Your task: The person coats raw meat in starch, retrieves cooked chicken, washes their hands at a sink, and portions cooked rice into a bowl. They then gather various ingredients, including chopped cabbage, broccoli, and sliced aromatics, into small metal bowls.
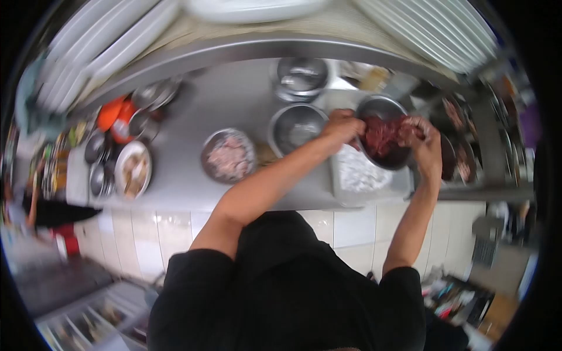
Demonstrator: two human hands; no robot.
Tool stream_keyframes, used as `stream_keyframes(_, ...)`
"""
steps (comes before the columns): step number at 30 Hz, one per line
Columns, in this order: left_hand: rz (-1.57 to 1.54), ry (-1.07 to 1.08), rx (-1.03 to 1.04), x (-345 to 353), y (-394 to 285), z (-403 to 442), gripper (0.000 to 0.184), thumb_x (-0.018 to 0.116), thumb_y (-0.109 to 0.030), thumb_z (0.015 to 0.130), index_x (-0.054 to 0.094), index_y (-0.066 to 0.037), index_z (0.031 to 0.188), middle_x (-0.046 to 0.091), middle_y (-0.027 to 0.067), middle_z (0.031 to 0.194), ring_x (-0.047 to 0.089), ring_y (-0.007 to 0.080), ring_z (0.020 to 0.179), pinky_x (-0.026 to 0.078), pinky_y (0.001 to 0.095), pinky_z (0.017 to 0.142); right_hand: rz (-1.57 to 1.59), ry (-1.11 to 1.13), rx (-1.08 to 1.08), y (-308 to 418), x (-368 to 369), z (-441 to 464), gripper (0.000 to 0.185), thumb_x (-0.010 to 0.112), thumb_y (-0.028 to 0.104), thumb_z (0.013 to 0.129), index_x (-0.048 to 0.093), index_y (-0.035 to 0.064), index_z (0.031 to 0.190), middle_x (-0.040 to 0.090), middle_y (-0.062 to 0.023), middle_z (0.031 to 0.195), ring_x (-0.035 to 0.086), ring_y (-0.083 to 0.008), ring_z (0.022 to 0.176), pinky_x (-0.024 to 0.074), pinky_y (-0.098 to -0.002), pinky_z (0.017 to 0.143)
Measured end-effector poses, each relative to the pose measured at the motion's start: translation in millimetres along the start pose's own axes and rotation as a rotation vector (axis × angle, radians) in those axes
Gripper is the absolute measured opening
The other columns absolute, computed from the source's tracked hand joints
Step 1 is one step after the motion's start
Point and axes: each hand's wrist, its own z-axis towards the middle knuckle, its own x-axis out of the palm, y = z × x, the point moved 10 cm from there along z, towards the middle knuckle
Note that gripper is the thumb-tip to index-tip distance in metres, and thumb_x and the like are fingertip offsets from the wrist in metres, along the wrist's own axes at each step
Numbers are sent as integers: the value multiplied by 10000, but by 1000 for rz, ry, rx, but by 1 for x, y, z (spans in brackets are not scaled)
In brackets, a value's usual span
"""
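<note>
A steel bowl (383, 106) with dark red meat (381, 133) in it is tilted over a white tray (364, 175) that holds something white. My left hand (342, 128) is closed at the bowl's left rim, by the edge of the meat. At the right side of the bowl, my right hand (422, 143) has its fingers closed on the red meat. Left of the tray stands a steel bowl (297, 130) with little visible inside. Farther left, another bowl (228, 155) holds pale pink meat pieces.
Stacked steel bowls (301, 76) stand at the back. Orange containers (117, 117) and a white oval dish (133, 169) with food are on the left. A metal shelf edge (263, 48) crosses above the counter. Another person (29, 205) is at far left.
</note>
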Motion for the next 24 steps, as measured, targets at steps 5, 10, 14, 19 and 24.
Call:
stream_keyframes(5,-144,-95,81,-82,-33,-51,124,566,14,613,523,35,728,550,112,618,556,232,436,474,321,349,-430,170,-318,53,117,0,194,593,22,809,641,-14,993,672,-132,896,628,-191,812,469,-290,800)
stream_keyframes(10,-220,-344,181,-199,-78,-132,147,574,28,622,526,17,760,550,105,651,560,214,476,472,315,378,-281,330,-413,103,233,0,164,597,50,817,663,10,962,674,-139,894,642,-182,825,476,-304,768)
stream_keyframes(14,-320,-505,278,-298,-101,-189,150,555,29,654,519,24,799,531,108,652,536,207,468,509,340,434,-342,457,-724,158,352,-5,169,648,123,780,673,30,919,658,-171,783,654,-280,746,488,-339,701)
stream_keyframes(19,-399,-660,420,-452,-138,-251,60,513,29,692,514,14,750,508,110,632,503,210,432,510,365,426,-148,665,-410,191,530,19,320,695,355,798,659,38,825,589,-22,632,505,-125,572,428,-250,582)
stream_keyframes(24,-366,-795,488,-610,-201,-299,61,504,30,703,523,-9,746,536,111,720,509,202,518,486,332,484,330,753,-21,227,691,20,259,575,281,895,609,33,961,611,-62,845,560,-142,698,483,-247,619)
